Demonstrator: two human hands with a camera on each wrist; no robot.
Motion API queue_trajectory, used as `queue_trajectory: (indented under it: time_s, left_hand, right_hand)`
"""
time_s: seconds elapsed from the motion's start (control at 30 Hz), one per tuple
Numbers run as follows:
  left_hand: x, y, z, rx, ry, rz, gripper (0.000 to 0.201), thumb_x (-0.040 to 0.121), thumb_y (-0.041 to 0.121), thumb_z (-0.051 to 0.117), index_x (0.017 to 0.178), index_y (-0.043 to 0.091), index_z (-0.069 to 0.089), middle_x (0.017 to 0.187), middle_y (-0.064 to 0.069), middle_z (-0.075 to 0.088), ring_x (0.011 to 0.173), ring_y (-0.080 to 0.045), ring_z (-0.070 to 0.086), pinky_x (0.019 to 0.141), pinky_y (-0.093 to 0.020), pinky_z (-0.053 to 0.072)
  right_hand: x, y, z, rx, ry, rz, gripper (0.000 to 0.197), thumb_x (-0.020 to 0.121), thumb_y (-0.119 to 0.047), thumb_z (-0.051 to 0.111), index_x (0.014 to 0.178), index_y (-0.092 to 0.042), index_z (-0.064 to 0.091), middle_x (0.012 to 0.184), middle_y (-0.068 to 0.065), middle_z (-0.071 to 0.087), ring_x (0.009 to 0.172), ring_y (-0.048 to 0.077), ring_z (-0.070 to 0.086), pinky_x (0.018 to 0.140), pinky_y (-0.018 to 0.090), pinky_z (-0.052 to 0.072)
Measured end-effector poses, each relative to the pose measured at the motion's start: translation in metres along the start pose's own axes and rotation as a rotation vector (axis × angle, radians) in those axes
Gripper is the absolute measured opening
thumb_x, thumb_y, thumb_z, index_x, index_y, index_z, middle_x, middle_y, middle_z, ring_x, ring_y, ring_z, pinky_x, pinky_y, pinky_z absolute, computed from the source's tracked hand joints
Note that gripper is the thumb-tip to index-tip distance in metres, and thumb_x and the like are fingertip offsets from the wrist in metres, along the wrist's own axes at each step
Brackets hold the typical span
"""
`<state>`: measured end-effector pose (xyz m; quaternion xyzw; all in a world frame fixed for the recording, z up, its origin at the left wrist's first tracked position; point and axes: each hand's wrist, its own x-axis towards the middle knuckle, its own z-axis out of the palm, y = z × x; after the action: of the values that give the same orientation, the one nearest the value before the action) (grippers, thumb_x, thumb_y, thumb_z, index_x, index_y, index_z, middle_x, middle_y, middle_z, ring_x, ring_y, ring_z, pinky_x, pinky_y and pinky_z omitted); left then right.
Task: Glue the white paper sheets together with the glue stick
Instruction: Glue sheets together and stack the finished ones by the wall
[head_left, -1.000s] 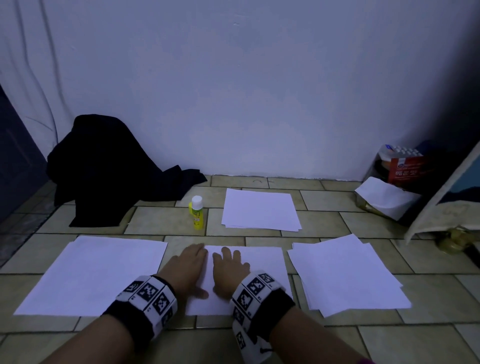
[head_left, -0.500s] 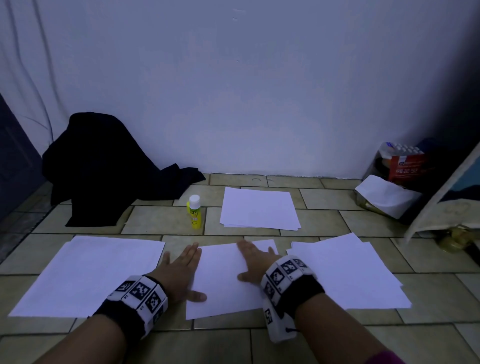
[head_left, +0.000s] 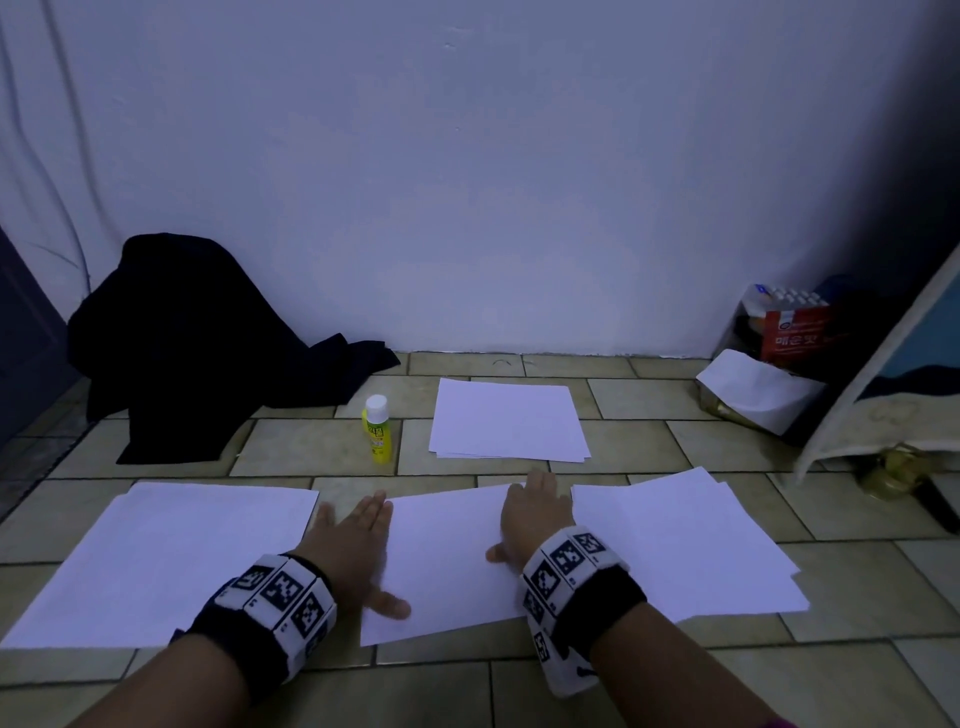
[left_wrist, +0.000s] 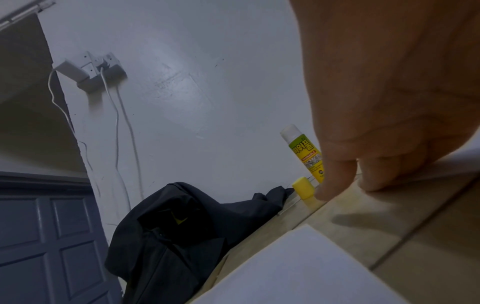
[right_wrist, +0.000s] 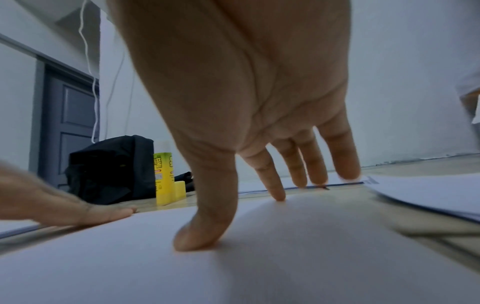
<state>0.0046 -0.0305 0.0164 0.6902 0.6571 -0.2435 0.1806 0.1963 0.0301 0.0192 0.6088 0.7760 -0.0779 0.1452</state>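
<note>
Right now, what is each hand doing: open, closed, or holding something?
Left hand: open, fingers flat at the left edge of the middle sheet, holding nothing.
Right hand: open, fingers spread, pressing that sheet.

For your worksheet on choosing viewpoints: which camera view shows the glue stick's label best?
The left wrist view: the glue stick stands upright with its label print facing the camera. The head view shows it whole but small; the right wrist view shows its body partly behind the right hand.

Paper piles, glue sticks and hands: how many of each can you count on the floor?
Paper piles: 4 (left, middle, right, far)
Glue stick: 1
Hands: 2 (left, right)
Total: 7
</note>
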Motion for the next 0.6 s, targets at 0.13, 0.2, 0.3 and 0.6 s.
queue_trajectory:
  time_s: [0.13, 0.2, 0.3, 0.6]
  left_hand:
    - [0.003, 0.011, -0.012, 0.017, 0.147, -0.093, 0.1, 0.079, 0.081, 0.039, 0.148, 0.009, 0.026, 0.157, -0.01, 0.023, 0.144, -0.021, 0.023, 0.116, -0.058, 0.002]
    - [0.003, 0.021, -0.014, 0.004, 0.213, -0.028, 0.093, 0.084, 0.074, 0.042, 0.149, 0.009, 0.026, 0.159, -0.011, 0.015, 0.146, -0.022, 0.018, 0.116, -0.056, 0.006]
    - [0.002, 0.036, -0.007, -0.068, 0.184, 0.159, 0.091, 0.092, 0.057, 0.048, 0.155, 0.011, 0.001, 0.162, -0.006, -0.01, 0.149, -0.019, -0.002, 0.119, -0.047, 0.004]
    - [-0.011, 0.047, -0.009, 0.087, 0.29, 0.08, 0.042, 0.099, 0.041, 0.043, 0.127, 0.011, 0.051, 0.13, -0.01, 0.055, 0.118, -0.025, 0.053, 0.093, -0.033, 0.043]
  right_hand:
    - [-0.007, -0.01, 0.004, 0.049, -0.044, -0.006, 0.04, 0.096, -0.027, 0.052, 0.129, -0.003, 0.046, 0.137, 0.012, 0.032, 0.127, 0.026, 0.034, 0.1, 0.035, 0.038]
    - [-0.007, -0.014, 0.007, 0.085, -0.047, -0.003, 0.034, 0.099, -0.017, 0.045, 0.129, -0.002, 0.046, 0.138, 0.013, 0.031, 0.127, 0.026, 0.035, 0.102, 0.036, 0.037]
    - [-0.009, -0.019, 0.01, 0.061, -0.034, 0.029, 0.033, 0.097, -0.011, 0.039, 0.128, -0.003, 0.046, 0.138, 0.015, 0.031, 0.129, 0.029, 0.031, 0.101, 0.039, 0.037]
    - [-0.004, -0.052, 0.021, 0.201, -0.109, 0.059, 0.089, 0.09, -0.053, 0.054, 0.152, -0.009, 0.008, 0.16, 0.009, 0.001, 0.144, 0.031, 0.008, 0.109, 0.047, 0.026]
